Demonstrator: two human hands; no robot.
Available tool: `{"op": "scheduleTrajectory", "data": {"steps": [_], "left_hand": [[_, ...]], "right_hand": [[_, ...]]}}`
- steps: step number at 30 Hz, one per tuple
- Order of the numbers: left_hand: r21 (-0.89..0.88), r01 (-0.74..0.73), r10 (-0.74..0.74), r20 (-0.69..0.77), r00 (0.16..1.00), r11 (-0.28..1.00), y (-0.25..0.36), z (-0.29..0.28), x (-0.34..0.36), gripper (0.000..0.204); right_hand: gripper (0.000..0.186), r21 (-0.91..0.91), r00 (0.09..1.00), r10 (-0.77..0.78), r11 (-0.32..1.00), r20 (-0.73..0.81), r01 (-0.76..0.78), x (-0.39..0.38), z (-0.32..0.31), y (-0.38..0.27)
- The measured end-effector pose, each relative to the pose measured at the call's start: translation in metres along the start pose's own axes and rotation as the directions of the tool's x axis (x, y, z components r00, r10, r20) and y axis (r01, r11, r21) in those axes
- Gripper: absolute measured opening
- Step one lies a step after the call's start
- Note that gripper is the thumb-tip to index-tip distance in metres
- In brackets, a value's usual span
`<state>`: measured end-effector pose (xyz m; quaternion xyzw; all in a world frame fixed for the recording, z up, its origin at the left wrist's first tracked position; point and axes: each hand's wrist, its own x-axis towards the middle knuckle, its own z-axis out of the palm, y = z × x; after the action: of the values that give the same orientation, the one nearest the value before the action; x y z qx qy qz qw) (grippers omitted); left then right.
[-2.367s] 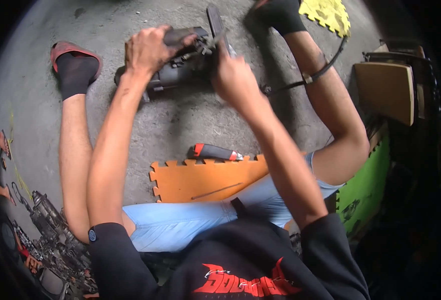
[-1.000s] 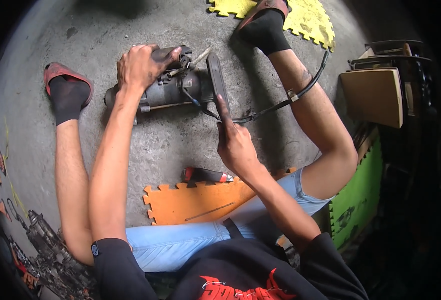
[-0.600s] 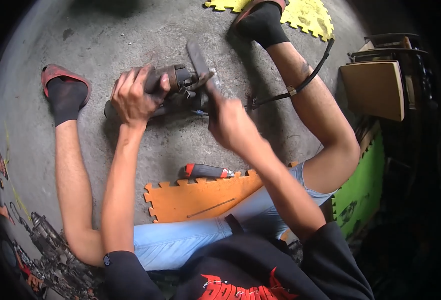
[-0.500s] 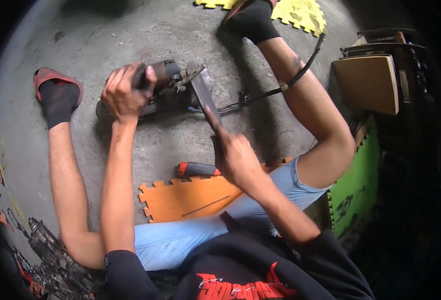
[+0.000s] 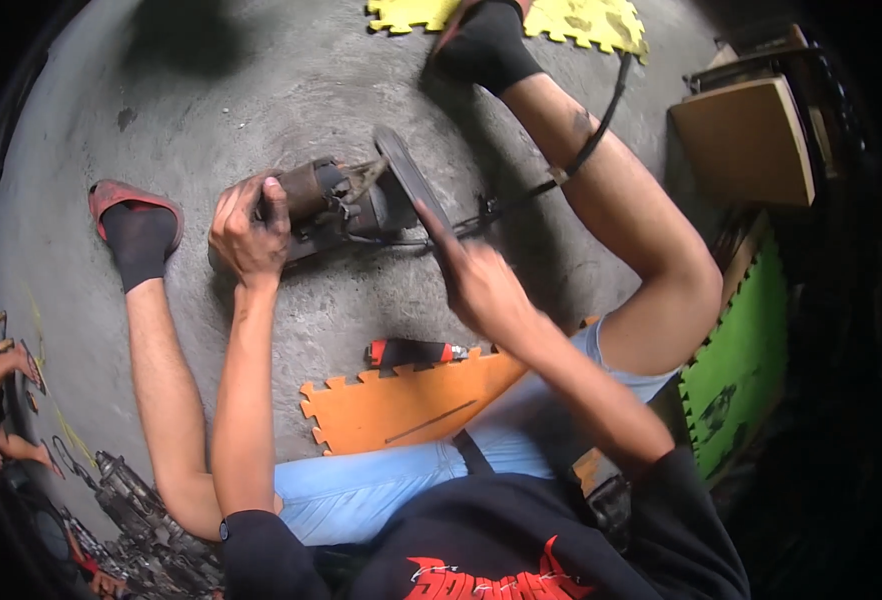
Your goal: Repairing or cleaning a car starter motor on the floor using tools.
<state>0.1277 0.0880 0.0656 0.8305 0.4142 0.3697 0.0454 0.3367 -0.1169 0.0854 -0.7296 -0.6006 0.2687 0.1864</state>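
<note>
Cylindrical part (image 5: 308, 194): brown up top, sooty black beneath
Flat bar (image 5: 409, 176): dark grey, nearly black
Cable (image 5: 602, 126): plain black
Tool handle (image 5: 410, 352): black, flashing red at the ends
Near mat (image 5: 358, 412): bright orange
Side mat (image 5: 751, 345): green, dark-blotched
Far mat (image 5: 593, 20): yellow, grimy grey patches
Shorts (image 5: 361, 488): pale blue
Shirt (image 5: 466, 515): black, red print blazing
Floor (image 5: 291, 110): mottled grey

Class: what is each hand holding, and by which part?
Left hand: a dark cylindrical part, by its left end. Right hand: a long dark bar, by its near end.
</note>
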Motion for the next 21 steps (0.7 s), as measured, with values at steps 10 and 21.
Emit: {"op": "scheduleTrajectory", "data": {"steps": [10, 21], "left_hand": [[0.039, 0.100, -0.100, -0.009, 0.995, 0.994, 0.007, -0.004, -0.003, 0.021], [0.071, 0.144, -0.143, -0.016, 0.990, 0.987, 0.004, 0.001, -0.004, 0.024]], "right_hand": [[0.067, 0.038, 0.981, -0.047, 0.998, 0.189, 0.041, 0.068, -0.100, 0.001], [0.041, 0.023, 0.930, -0.039, 0.999, 0.366, 0.033, 0.151, -0.060, 0.043]]}}
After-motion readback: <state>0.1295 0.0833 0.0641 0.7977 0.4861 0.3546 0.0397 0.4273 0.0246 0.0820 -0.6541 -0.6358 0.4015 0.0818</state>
